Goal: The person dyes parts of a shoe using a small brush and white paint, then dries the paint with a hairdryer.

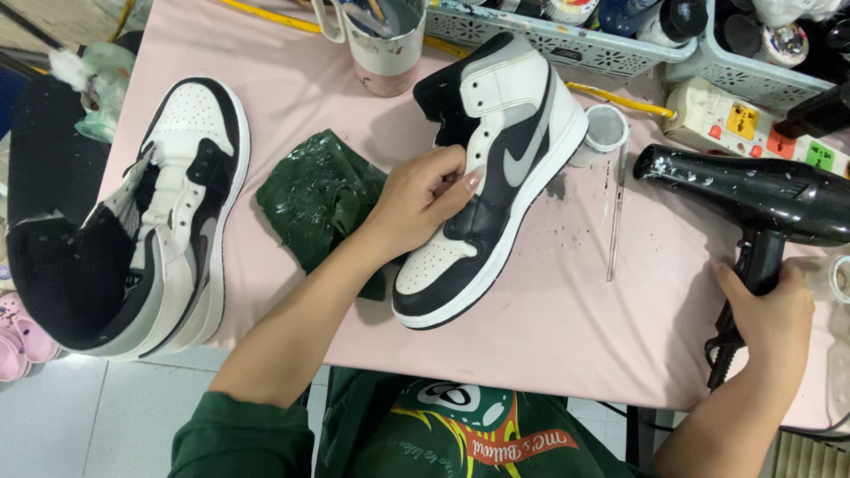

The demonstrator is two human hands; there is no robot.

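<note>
My left hand [423, 202] grips the middle of a black, white and grey high-top sneaker [505, 133] that lies on its side on the pink table [567, 319], toe toward me. My right hand [768, 312] is wrapped around the handle of a black, paint-speckled hair dryer [753, 190] resting on the table at the right, its nozzle pointing left toward the sneaker. A thin metal tool [613, 221] lies between the sneaker and the dryer.
The matching sneaker [155, 221] lies at the table's left edge. A crumpled green cloth [320, 196] sits beside my left wrist. A mug of brushes [382, 40], a small round lid [606, 128], a power strip [753, 119] and white baskets [567, 40] of bottles line the back.
</note>
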